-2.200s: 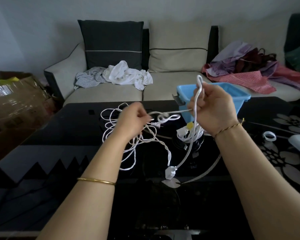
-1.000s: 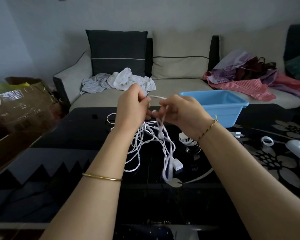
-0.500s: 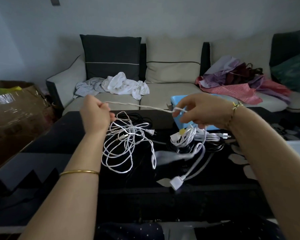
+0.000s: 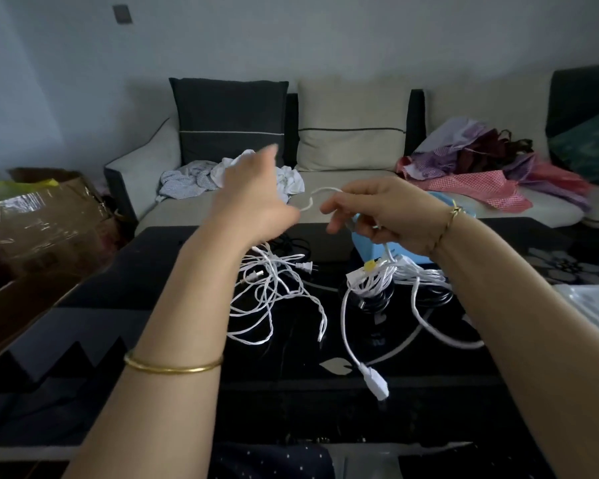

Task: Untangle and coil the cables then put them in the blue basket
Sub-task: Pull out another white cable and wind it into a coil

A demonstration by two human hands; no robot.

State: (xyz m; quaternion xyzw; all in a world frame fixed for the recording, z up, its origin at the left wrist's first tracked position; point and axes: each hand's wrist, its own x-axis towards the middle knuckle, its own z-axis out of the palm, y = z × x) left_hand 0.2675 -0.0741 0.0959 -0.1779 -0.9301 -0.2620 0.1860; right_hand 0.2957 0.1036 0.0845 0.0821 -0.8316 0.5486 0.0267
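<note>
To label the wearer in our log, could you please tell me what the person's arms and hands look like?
Both forearms are bare, with no sleeves or gloves showing. Behind the left hand, a plain thin gold bangle circles the forearm. At the right hand, a finer gold bracelet sits on the wrist, with a small knot-like detail.

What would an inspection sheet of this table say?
Surface: glossy black flower-patterned table, cables spread on it.
Job's things: blue plastic basket, far edge, mostly behind the right hand.
Clutter: white tray-like thing, right edge.
Hands: right hand grips a thin white cable; left hand blurred beside its loop, grip unclear.
Cables: loose white cable tangle; white cable bundle with yellow tag; black cable coil beneath.
Surroundings: beige sofa, heap of purple and red clothes, brown cardboard box.
</note>
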